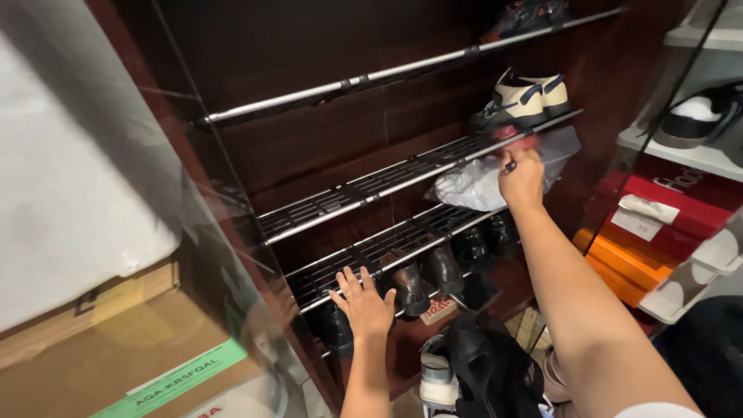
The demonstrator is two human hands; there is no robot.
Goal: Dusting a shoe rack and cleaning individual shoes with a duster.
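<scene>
So this is a dark wood shoe cabinet with slanted metal rack shelves. Top rail [402,68] is mostly bare, with just a dark shoe [526,15] peeking in at the far upper right. Next shelf down [371,186] has a pair of cream and navy sneakers [522,101] sitting at its right end. Lowest rack [387,251] has a row of dark shoes [457,259] tucked under it, toes hanging down between the bars.

My right hand [521,179] is up at the right end of the middle shelf, fingers curled around the front bar right where a crumpled whitish plastic bag [480,182] hangs below the rack. The bag is touching my hand, and there's a small dark thing sticking out by my thumb, can't tell what it is. Whether I'm pinching the bag itself or only the bar, honestly can't tell from this angle. The sneakers are just above my knuckles, so they crowd that corner a bit.

My left hand [362,303] is lower down, open flat with fingers spread, resting on the front edge of the lowest rack, holding nothing. The bag is well up and to the right of it.

Around the cabinet: a cardboard box [116,348] with a green label on my left, stacked red and orange shoeboxes [642,232] on my right, and a black bag [487,364] on the floor below.
</scene>
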